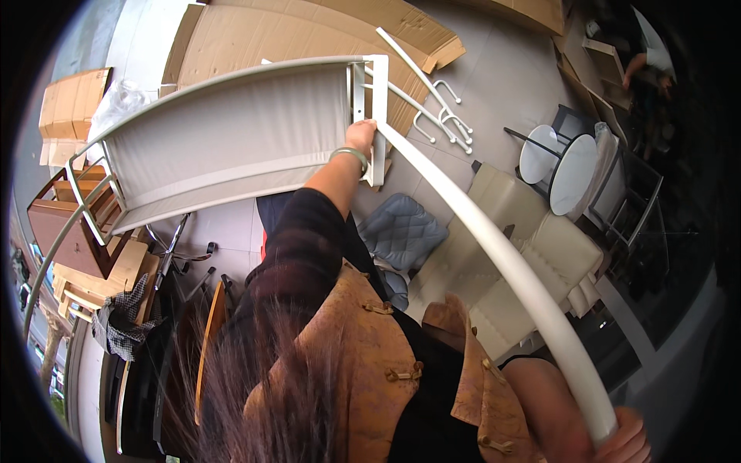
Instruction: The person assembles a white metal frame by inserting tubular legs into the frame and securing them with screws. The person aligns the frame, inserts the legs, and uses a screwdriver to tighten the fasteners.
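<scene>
A long beige fabric panel (231, 131) is stretched over a white metal frame, held out in front of me. At its right end stands a flat white upright bar (378, 100). My left hand (360, 137), with a bangle at the wrist, is closed at this bar, where a long white tube (478, 216) meets it. That tube sweeps down to the lower right, bent by the lens. Near its close end, my right hand (624, 440) is wrapped round it. Whether the tube is fixed to the bar, I cannot tell.
Behind the frame lie white tubes with hooked ends (444, 112) and flattened cardboard (293, 35). A cream padded seat (502, 255), a blue-grey cushion (401, 228) and round white tabletops (573, 174) stand to the right. Chairs and brown wooden pieces (77, 224) crowd the left. Another person (644, 62) is far right.
</scene>
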Demonstrator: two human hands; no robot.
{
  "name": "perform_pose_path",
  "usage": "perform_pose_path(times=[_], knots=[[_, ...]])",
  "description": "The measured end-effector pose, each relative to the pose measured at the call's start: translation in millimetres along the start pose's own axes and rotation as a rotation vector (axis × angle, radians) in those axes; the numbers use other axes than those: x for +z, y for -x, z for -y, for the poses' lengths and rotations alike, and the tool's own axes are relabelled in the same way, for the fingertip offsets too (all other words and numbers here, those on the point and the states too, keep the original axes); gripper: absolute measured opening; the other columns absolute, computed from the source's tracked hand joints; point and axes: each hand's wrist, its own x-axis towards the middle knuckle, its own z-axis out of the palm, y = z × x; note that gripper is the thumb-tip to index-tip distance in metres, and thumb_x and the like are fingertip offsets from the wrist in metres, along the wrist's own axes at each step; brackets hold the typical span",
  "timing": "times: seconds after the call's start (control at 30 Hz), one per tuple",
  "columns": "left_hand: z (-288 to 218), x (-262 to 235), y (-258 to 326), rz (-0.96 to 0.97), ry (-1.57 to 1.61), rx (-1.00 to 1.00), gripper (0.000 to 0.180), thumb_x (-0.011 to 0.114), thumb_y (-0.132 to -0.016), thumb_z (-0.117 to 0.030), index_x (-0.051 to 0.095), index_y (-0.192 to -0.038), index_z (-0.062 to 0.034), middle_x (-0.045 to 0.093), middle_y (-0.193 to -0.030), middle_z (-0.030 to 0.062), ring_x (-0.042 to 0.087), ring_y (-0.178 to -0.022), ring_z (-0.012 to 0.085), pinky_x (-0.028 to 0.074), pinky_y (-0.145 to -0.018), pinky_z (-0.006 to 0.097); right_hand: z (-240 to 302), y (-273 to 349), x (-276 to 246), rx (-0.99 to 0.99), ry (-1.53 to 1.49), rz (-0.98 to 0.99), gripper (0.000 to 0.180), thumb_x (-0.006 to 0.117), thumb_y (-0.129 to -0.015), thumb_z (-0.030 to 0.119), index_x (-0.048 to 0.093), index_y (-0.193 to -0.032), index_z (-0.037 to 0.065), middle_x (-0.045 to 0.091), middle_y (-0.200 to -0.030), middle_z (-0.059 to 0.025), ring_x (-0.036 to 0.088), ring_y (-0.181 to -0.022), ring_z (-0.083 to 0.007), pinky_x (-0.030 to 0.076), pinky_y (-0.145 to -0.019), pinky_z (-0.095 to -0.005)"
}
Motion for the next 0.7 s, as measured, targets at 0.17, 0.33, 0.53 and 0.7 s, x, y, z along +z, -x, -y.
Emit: perform_pose_path(times=[0.17, 0.33, 0.53, 0.7], knots=[[-12, 44, 83, -0.151, 0.254, -0.233, 0.044, 0.053, -0.089, -0.036, 0.050, -0.114, 0.0002, 0.055, -0.114, 0.0166, 0.058, -0.092, 0.0287, 0.051, -0.073, 0.047, 4, 2, -16, -0.057, -0.042, -0.087, 0.032, 0.044, -0.093, 0.030, 0.033, -0.066, 0.018, 0.026, -0.051, 0.0083, 0.028, -0.039, -0.0054, 0.029, -0.045, -0.0208], [-48, 68, 130, 0.185, 1.076, -0.556, 0.029, 0.041, -0.098, -0.034, 0.039, -0.093, -0.0051, 0.048, -0.071, 0.0062, 0.045, -0.049, 0.0169, 0.047, -0.046, 0.030, 0, 4, -7, -0.063, -0.020, -0.041, 0.039, 0.043, -0.095, 0.047, 0.036, -0.071, 0.018, 0.028, -0.055, 0.0073, 0.029, -0.042, -0.0068, 0.030, -0.047, -0.0240], [-53, 59, 131, 0.291, 1.268, -0.689, 0.037, 0.037, -0.098, -0.025, 0.031, -0.063, -0.0132, 0.033, -0.047, -0.0050, 0.033, -0.038, 0.0090, 0.033, -0.037, 0.023, -7, -2, -1, -0.077, -0.116, 0.319, 0.023, 0.045, -0.091, 0.016, 0.038, -0.068, 0.016, 0.038, -0.051, 0.0071, 0.038, -0.040, -0.0048, 0.030, -0.042, -0.0221], [-47, 65, 138, 0.348, 1.636, -0.585, 0.038, 0.046, -0.094, -0.023, 0.032, -0.061, -0.0123, 0.034, -0.049, -0.0030, 0.034, -0.038, 0.0096, 0.033, -0.035, 0.023, -24, -25, -9, -0.058, -0.366, 0.631, 0.026, 0.047, -0.086, 0.007, 0.037, -0.063, 0.015, 0.039, -0.049, 0.0074, 0.039, -0.037, -0.0038, 0.028, -0.039, -0.0187]])
